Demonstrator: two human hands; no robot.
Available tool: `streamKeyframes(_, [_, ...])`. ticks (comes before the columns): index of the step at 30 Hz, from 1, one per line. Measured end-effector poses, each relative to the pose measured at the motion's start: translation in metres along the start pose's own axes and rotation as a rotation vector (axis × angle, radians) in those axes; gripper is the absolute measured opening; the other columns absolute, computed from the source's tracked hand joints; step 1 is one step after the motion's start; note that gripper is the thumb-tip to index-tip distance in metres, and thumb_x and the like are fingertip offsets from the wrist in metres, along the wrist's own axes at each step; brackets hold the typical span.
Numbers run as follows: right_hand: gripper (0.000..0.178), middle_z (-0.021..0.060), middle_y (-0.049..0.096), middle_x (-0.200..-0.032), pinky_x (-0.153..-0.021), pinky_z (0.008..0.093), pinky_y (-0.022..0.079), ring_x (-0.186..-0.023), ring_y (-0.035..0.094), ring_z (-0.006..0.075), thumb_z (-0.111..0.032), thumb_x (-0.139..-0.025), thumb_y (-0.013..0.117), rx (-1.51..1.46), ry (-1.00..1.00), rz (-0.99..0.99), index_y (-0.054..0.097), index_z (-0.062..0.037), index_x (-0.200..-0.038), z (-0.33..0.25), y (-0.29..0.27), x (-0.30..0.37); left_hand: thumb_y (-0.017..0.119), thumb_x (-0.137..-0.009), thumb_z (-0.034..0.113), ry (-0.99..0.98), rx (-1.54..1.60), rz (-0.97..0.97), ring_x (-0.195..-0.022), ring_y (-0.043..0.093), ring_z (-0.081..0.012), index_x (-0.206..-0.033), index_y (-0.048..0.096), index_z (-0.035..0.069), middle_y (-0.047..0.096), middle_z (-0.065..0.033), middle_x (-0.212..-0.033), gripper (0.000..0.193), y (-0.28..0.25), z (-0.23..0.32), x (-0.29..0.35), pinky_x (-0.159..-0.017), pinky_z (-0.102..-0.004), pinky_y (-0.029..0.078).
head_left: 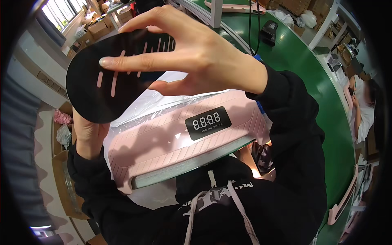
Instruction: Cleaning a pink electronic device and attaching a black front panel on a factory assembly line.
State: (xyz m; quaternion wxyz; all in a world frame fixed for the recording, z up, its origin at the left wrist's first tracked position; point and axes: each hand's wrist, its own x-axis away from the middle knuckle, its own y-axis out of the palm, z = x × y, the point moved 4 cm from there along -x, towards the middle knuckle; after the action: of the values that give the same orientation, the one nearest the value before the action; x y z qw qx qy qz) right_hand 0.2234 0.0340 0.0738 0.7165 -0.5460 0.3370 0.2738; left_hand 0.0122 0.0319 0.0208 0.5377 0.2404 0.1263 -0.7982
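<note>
Nearest to me, I'm holding a glossy black panel (108, 87) up with the right grip (200, 53), whose fingers are standing well apart: one is lying across the face by the pink bars (114, 79), another is reaching to the top edge, and the thumb is sitting at the lower edge. The left grip (90, 131) is showing under the panel's lower rim; its fingers are hiding behind, so I'm not able to tell how tightly they're closing. I'm reading the step in hand as turning or inspecting this panel, and I'm judging that the next move is calling for even support from both sides, since a smooth surface could be slipping under spread fingertips. Below the right grip, apart from the panel, a pink housing (159, 147) is lying at a slant, its display window (208, 122) showing pale digits. To the right of that grip and beyond it, the green table (286, 77) is curving away, bearing a black device (269, 32); far right, another person (364, 112) in white is sitting.
</note>
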Motion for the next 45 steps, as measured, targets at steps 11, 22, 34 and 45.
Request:
streamKeyframes(11, [0.072, 0.0125, 0.048, -0.126, -0.086, 0.0347, 0.052, -0.112, 0.054, 0.0240, -0.014, -0.081, 0.064, -0.726, 0.382, 0.464, 0.026, -0.0102, -0.143, 0.048, -0.046, 0.031, 0.053, -0.092, 0.012, -0.430, 0.375, -0.021, -0.099, 0.060, -0.0211, -0.111, 0.048, -0.002, 0.053, -0.0120, -0.110, 0.024, -0.005, -0.061, -0.031, -0.083, -0.0269, 0.053])
streamKeyframes(22, [0.034, 0.0230, 0.046, -0.114, -0.100, 0.0609, 0.036, -0.113, 0.045, 0.0460, -0.013, -0.077, 0.064, -0.698, 0.658, 1.462, 0.051, -0.0033, -0.106, 0.174, -0.296, 0.273, 0.052, -0.090, 0.002, -0.896, -0.014, 0.463, -0.090, 0.062, -0.0205, -0.093, 0.050, -0.001, 0.053, -0.0092, -0.092, 0.004, -0.163, -0.159, 0.044, -0.085, -0.0257, 0.053])
streamKeyframes(34, [0.033, 0.0123, 0.063, -0.103, -0.067, 0.0282, 0.055, -0.096, 0.060, 0.0219, 0.001, -0.075, 0.069, 0.956, 0.094, 0.259, 0.065, -0.0057, -0.107, -0.012, -0.199, 0.091, 0.066, -0.082, 0.008, -0.255, -0.820, 0.096, -0.082, 0.061, -0.0135, -0.103, 0.059, -0.003, 0.063, -0.0067, -0.092, 0.025, -0.074, -0.031, 0.002, -0.074, -0.0256, 0.049])
streamKeyframes(45, [0.022, -0.0018, 0.059, -0.098, -0.093, 0.0347, 0.042, -0.085, 0.056, 0.0111, -0.045, -0.087, 0.056, 1.131, -0.473, 0.496, 0.065, -0.0299, -0.101, -0.082, -0.047, 0.057, 0.061, -0.071, -0.015, 0.301, -0.783, -0.089, -0.073, 0.064, -0.0236, -0.094, 0.063, -0.008, 0.065, -0.0169, -0.085, 0.024, 0.075, 0.066, 0.048, -0.067, -0.0297, 0.050])
